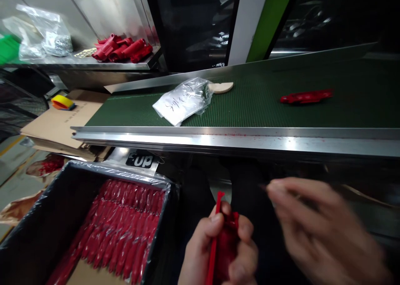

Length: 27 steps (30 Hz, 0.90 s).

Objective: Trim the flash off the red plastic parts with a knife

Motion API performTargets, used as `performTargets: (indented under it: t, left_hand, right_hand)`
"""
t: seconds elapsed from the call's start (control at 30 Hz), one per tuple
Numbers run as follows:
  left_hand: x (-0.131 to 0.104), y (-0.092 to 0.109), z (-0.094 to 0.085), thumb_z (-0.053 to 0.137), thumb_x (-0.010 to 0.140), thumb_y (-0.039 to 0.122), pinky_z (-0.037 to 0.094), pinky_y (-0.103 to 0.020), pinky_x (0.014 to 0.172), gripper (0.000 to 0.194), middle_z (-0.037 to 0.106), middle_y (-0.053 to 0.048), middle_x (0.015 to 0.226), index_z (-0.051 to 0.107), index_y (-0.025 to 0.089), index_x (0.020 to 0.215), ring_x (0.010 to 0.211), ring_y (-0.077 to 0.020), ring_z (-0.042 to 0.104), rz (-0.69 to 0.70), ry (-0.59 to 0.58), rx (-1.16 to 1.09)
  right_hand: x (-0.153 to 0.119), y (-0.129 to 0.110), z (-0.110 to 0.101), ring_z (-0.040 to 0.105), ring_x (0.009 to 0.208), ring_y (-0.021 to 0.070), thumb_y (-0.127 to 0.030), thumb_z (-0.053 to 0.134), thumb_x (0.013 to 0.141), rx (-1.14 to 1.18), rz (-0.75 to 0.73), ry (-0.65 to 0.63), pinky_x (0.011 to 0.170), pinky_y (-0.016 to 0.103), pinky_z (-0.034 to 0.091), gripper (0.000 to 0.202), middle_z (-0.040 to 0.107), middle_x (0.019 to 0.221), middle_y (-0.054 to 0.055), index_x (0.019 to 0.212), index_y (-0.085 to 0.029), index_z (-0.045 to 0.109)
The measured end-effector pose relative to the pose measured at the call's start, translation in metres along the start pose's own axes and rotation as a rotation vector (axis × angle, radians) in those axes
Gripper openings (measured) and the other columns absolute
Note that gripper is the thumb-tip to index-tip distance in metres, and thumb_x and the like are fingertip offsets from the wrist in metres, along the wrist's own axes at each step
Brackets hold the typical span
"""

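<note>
Below the conveyor belt (pixel 250 106), a left hand (pixel 218 251) is gripping a red plastic part (pixel 223 239) upright, fingers closed around it, while the right hand (pixel 318 231) is hovering open beside it (blurred, holding nothing).

A conveyor belt (pixel 250 106) ran across, behind the hands. On it lay a plastic bag (pixel 183 99) toward the left, a flat piece (pixel 221 87) touching the bag's far right side, and a moulded part (pixel 305 96) well apart to the right. Below the belt, at the near left, stood a lined box (pixel 40 226) with rows of parts (pixel 121 226) in it. The left hand (pixel 218 251) gripped a part (pixel 223 243) just right of the box; the right hand (pixel 318 231) was beside it. On a shelf (pixel 93 62) behind, far left, lay a heap of parts (pixel 123 48).
</note>
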State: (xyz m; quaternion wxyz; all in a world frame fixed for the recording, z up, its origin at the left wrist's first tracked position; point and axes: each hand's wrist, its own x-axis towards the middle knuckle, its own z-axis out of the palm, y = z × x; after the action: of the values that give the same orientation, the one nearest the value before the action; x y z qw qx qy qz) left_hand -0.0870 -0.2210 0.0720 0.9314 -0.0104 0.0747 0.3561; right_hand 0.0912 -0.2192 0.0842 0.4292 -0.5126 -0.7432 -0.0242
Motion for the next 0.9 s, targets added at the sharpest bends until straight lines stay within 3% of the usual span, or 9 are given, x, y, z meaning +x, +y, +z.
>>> performTargets:
  t: [0.1, 0.2, 0.3, 0.4, 0.5, 0.57, 0.67, 0.9]
  left_hand:
    - [-0.004, 0.0, -0.007, 0.049, 0.094, 0.041, 0.027, -0.009, 0.035, 0.032, 0.048, 0.001, 0.062, 0.063, 0.013, 0.093, 0.038, -0.0018, 0.031, -0.084, 0.034, -0.016]
    - [-0.006, -0.001, -0.006, 0.053, 0.093, 0.037, 0.034, -0.01, 0.041, 0.019, 0.059, -0.003, 0.08, 0.06, 0.019, 0.099, 0.045, -0.0023, 0.043, 0.005, 0.078, 0.063]
    - [-0.006, -0.001, -0.002, 0.057, 0.091, 0.032, 0.04, -0.013, 0.048, 0.014, 0.062, -0.002, 0.09, 0.052, 0.023, 0.101, 0.054, -0.0054, 0.056, 0.05, 0.08, 0.198]
    - [-0.003, -0.002, -0.001, 0.063, 0.087, 0.033, 0.037, -0.014, 0.047, 0.025, 0.061, -0.001, 0.087, 0.047, 0.022, 0.102, 0.052, -0.006, 0.056, 0.015, 0.138, 0.392]
    - [0.001, -0.004, -0.001, 0.068, 0.085, 0.036, 0.036, -0.013, 0.044, 0.033, 0.06, 0.0, 0.089, 0.045, 0.021, 0.103, 0.049, -0.0028, 0.05, 0.013, 0.308, 0.586]
    - [0.005, -0.005, 0.0, 0.068, 0.086, 0.036, 0.036, -0.013, 0.044, 0.03, 0.058, 0.001, 0.092, 0.046, 0.021, 0.1, 0.049, -0.001, 0.047, 0.083, 0.394, 0.699]
    - [0.012, -0.004, 0.004, 0.066, 0.088, 0.037, 0.035, -0.014, 0.044, 0.025, 0.055, 0.001, 0.093, 0.048, 0.021, 0.096, 0.051, -0.0014, 0.047, 0.194, 0.42, 0.807]
    - [0.037, 0.011, 0.022, 0.063, 0.088, 0.044, 0.034, -0.019, 0.05, 0.028, 0.055, -0.001, 0.096, 0.05, 0.024, 0.102, 0.057, -0.0057, 0.047, 0.124, 0.369, 0.926]
  right_hand:
    - [0.005, 0.0, 0.0, 0.063, 0.091, 0.0169, 0.004, 0.062, 0.081, 0.008, 0.114, 0.096, 0.072, 0.029, 0.051, 0.055, 0.062, 0.111, 0.005, 0.125, -0.028, 0.063]
    - [0.007, -0.002, 0.004, 0.063, 0.094, 0.0142, -0.01, 0.061, 0.088, 0.171, 0.297, -0.061, 0.077, 0.024, 0.053, 0.041, 0.062, 0.114, 0.002, 0.123, -0.03, 0.063]
    - [0.011, -0.007, 0.011, 0.063, 0.08, 0.0075, -0.021, 0.062, 0.09, 0.418, 0.487, -0.233, 0.067, 0.014, 0.053, 0.029, 0.066, 0.1, -0.004, 0.117, -0.033, 0.062]
    - [0.019, -0.014, 0.017, 0.062, 0.07, 0.0055, -0.025, 0.06, 0.09, 0.639, 0.569, -0.375, 0.063, 0.012, 0.05, 0.008, 0.066, 0.083, -0.006, 0.093, -0.028, 0.067]
    - [0.021, -0.013, 0.019, 0.056, 0.06, 0.0055, -0.031, 0.056, 0.093, 0.764, 0.72, -0.484, 0.057, 0.014, 0.045, 0.016, 0.06, 0.066, -0.006, 0.08, -0.023, 0.062]
    - [0.017, -0.007, 0.019, 0.05, 0.058, 0.0062, -0.039, 0.052, 0.095, 0.784, 0.829, -0.483, 0.056, 0.016, 0.042, 0.026, 0.054, 0.062, -0.006, 0.078, -0.021, 0.058]
    - [0.005, 0.006, 0.018, 0.044, 0.061, 0.0079, -0.049, 0.049, 0.096, 0.794, 0.946, -0.367, 0.056, 0.019, 0.039, 0.034, 0.048, 0.068, -0.004, 0.079, -0.021, 0.055]
    - [-0.017, 0.029, 0.011, 0.045, 0.06, 0.0092, -0.052, 0.046, 0.096, 0.763, 0.964, -0.358, 0.056, 0.02, 0.039, 0.041, 0.047, 0.065, -0.003, 0.072, -0.02, 0.053]
